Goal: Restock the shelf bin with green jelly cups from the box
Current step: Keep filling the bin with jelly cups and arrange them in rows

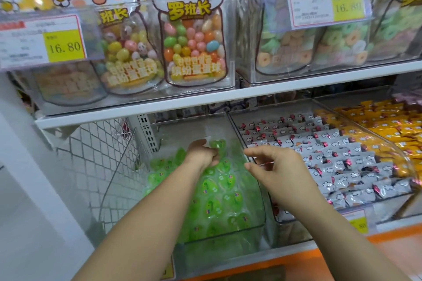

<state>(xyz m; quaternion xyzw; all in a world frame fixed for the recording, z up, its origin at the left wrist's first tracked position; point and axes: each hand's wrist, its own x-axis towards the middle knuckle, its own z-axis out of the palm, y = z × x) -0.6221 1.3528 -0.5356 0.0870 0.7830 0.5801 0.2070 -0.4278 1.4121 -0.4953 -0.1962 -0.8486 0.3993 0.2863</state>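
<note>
Green jelly cups (225,198) lie in clear bin (228,234).

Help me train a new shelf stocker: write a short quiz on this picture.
1. True or false: the left hand is down inside the clear bin among the green jelly cups.
2. What lies directly right of that bin, on the same shelf? A: bags of ring sweets. B: white-wrapped sweets. C: bags of jelly beans.
3. What price shows on the yellow tag at upper left?
Key: 1 true; 2 B; 3 16.80.
</note>
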